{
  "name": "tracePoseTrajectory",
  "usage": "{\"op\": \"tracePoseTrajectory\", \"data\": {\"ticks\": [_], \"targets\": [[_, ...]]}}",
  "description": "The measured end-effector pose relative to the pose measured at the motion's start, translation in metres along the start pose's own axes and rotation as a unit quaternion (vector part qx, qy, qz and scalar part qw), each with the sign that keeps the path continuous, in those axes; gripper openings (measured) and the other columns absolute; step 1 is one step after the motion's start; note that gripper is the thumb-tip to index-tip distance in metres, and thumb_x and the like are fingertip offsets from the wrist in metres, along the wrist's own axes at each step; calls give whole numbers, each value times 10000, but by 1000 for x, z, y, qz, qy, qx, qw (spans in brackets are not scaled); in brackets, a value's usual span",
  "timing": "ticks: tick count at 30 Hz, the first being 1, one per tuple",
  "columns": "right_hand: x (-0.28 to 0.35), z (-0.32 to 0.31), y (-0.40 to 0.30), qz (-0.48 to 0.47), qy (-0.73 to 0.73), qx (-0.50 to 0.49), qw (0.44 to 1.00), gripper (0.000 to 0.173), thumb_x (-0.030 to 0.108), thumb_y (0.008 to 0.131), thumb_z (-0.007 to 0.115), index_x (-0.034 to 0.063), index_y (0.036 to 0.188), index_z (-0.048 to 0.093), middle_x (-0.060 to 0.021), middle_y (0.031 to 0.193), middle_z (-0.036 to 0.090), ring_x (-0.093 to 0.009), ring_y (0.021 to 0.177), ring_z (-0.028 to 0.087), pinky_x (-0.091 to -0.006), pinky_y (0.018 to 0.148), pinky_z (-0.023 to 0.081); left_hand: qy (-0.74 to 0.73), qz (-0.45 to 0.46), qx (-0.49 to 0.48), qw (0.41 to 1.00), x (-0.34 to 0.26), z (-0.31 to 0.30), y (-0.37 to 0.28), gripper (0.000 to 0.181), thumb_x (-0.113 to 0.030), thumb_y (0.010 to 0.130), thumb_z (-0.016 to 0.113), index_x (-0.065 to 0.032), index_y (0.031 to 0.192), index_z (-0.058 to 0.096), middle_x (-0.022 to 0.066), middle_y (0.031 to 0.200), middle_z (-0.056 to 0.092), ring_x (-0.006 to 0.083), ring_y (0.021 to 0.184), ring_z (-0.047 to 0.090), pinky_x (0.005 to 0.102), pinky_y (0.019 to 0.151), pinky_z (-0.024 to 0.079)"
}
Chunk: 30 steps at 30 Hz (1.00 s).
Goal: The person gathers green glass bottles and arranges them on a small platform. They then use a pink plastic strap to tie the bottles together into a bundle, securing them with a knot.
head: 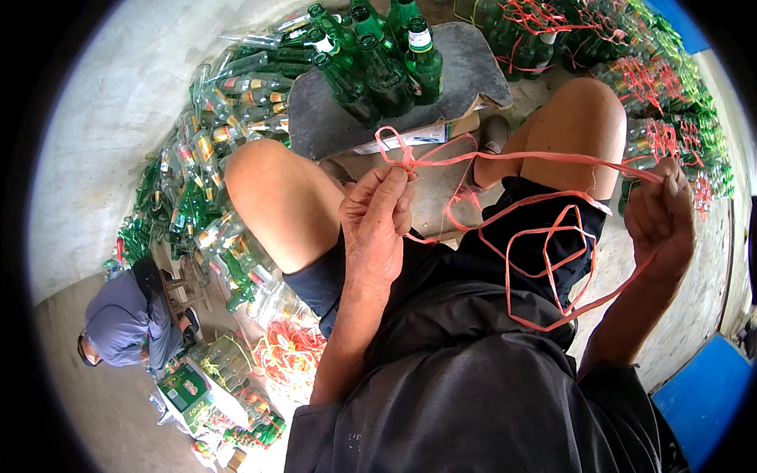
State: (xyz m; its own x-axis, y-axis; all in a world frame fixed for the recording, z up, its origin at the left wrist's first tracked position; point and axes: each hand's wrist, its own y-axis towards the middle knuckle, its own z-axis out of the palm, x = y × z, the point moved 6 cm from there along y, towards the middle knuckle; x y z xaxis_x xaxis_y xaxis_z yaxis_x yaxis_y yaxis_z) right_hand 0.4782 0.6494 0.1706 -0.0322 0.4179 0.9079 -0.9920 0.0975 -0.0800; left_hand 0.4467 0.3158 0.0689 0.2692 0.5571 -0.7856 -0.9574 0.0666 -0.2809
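Note:
Between my hands stretches a pink plastic twine (532, 156). My left hand (381, 204) pinches it at a knot with a small loop standing above the thumb. At the right, my right hand (661, 219) grips the other end of the taut stretch. Slack twine runs from that hand and lies in loose coils over my dark shorts (526, 242). Beyond my knees, a group of green glass bottles (384, 74) stands upright on a dark, worn board (473, 65). Some of these bottles bear neck labels.
Loose bottles (236, 112) pile against the left wall. Bundled bottles tied with pink twine (644, 83) stand at the right. Tangled twine (290, 355) lies at lower left, near a green carton (189, 396). Another person (127, 319) bends over beside a wooden stool (189, 287).

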Motion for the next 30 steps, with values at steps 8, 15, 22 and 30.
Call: {"op": "tracePoseTrajectory", "data": {"ticks": [8,15,22,30], "targets": [[18,-6,-14,-48,4,83,995,264,248,1021,568,74,848,472,54,581,375,-10,393,243,-219,347,188,27,4,-17,999,0,-5,1,174,-143,1030,611,19,1038,675,-43,713,497,9,532,315,194,448,219],[48,-15,-27,-145,-36,148,978,286,291,975,629,93,844,470,19,551,438,-45,420,313,-227,358,222,21,4,-37,999,2,-5,3,161,-140,1021,624,12,1018,676,-46,707,494,9,528,315,193,445,220],[77,-83,-58,-247,-144,18,958,472,352,871,604,-55,1106,554,-14,700,487,-112,560,410,-266,560,314,21,8,-51,998,2,-10,2,150,-130,1012,627,11,1010,678,-47,699,486,11,528,326,191,444,226],[92,-11,-33,-246,199,12,949,217,180,1031,504,119,830,449,42,556,380,-71,431,294,-264,401,219,30,6,-43,999,5,-8,2,144,-121,1005,623,10,992,682,-49,697,486,9,532,334,192,452,233]]}}
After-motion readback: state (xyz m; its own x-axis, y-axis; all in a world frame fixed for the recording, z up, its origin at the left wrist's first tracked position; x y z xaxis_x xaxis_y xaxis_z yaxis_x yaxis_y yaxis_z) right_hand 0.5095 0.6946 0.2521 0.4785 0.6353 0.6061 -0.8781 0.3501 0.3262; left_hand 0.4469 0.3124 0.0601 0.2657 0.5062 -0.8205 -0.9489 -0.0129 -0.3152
